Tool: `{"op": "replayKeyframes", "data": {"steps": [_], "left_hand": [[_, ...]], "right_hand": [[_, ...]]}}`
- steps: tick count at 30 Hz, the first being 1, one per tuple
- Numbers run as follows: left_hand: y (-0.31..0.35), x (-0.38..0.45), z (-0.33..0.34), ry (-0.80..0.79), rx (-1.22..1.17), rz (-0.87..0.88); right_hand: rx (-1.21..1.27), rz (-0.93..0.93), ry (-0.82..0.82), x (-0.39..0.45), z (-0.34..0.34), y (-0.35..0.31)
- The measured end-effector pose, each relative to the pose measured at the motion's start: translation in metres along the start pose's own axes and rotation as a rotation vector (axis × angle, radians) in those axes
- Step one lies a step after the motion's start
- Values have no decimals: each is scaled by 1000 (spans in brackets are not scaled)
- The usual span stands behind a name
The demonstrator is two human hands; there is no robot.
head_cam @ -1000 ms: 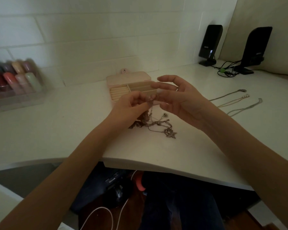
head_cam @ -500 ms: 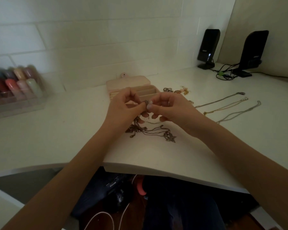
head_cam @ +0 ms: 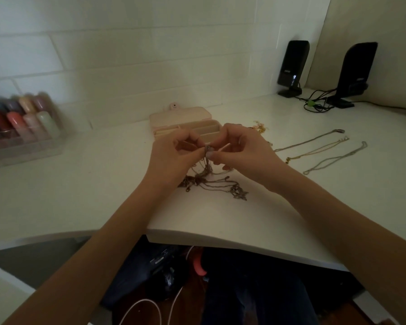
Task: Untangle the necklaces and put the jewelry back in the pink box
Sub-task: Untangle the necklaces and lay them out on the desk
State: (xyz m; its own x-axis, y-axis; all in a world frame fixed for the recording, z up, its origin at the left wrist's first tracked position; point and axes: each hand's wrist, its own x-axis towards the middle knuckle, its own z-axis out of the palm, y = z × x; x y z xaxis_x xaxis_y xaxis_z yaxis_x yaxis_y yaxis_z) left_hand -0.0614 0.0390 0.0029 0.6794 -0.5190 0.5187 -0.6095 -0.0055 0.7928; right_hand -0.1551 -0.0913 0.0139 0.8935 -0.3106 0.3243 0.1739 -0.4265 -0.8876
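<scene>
Necklaces in a knotted clump [head_cam: 211,181] lay on the white desk [head_cam: 103,184] just in front of the open pink box [head_cam: 185,124], the landmark for everything else. Far to the left of the box stood a clear organizer of coloured bottles [head_cam: 21,123], blurred. Directly in front of the box, the left hand [head_cam: 174,156] had its fingertips curled tight onto the top of the knot, lifted a little above the desk; the right hand [head_cam: 242,148] met it from the other side, thumb and forefinger pinching the same small bunch of chain. Loops hung down from both pinches to the clump, where a star-shaped pendant [head_cam: 240,193] rested.

To the right of the box lay a small pile of gold jewelry [head_cam: 259,126], then three straightened chains [head_cam: 319,148] side by side, well apart from the tangle. Beyond those, against the wall, stood two black speakers [head_cam: 293,66].

Judging by their slack hang, the chains were very light, limp and fine, likely to slip through fingertips and to tighten or snap if pulled hard. The best hold seemed to be right at the knot, pinching single strands close together and teasing loops loose, or taking the pendant or a clasp to thread back through.
</scene>
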Motion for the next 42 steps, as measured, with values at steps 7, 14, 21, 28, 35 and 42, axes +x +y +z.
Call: {"op": "replayKeyframes", "data": {"steps": [7, 14, 21, 28, 35, 42], "left_hand": [[-5, -2, -1, 2, 208, 219], [-6, -2, -1, 27, 306, 322], [-5, -3, 2, 7, 217, 206], [-1, 0, -1, 1, -8, 55], [2, -2, 2, -44, -49, -20], [-3, -3, 2, -28, 33, -36]], "right_hand": [[-13, 34, -18, 1, -5, 3], [-21, 66, -30, 2, -3, 5], [49, 112, -22, 4, -6, 6], [8, 64, -14, 5, -5, 6], [-71, -30, 45, 4, -2, 5], [332, 130, 88, 8, -14, -3]]}}
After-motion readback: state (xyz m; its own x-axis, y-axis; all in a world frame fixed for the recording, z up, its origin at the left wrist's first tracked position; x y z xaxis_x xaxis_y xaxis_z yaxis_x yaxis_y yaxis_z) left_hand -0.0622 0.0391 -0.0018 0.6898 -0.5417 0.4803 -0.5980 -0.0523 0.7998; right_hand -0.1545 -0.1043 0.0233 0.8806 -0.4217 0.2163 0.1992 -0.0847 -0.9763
